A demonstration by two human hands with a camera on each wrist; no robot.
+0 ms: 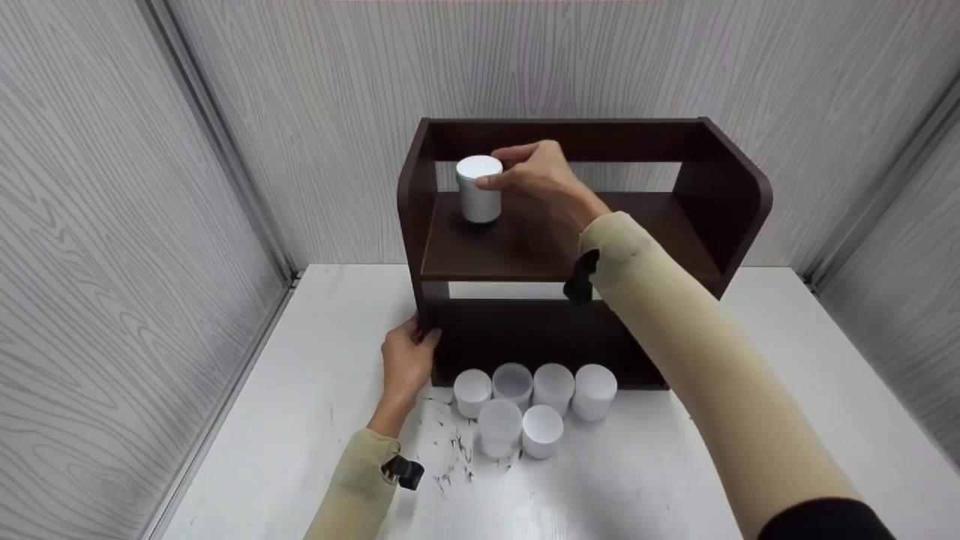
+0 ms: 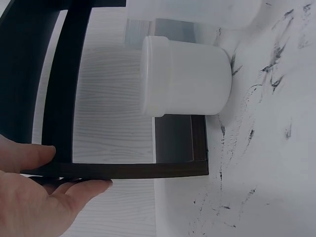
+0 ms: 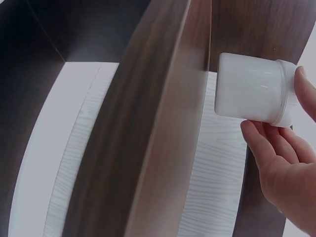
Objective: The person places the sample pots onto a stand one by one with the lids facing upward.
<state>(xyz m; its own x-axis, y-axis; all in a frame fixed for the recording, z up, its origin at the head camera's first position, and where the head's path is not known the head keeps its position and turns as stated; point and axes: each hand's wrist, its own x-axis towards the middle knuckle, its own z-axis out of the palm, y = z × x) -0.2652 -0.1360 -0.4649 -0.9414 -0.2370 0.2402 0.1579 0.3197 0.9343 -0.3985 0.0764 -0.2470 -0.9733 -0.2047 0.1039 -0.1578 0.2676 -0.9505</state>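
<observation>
Right hand (image 1: pixel 541 172) pinches jar (image 1: pixel 478 201) up by the lid (image 1: pixel 478 166), fingers jar-wide, left hand (image 1: pixel 409 364) grips shelf (image 1: pixel 517 255) edge; jar might slip or tip, being held only at top.

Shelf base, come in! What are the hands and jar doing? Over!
Right hand pinches white jar near its lid, over left end of upper shelf. Left hand grips rack's left side panel. Six more jars stand below, in front; none blocks it.
</observation>
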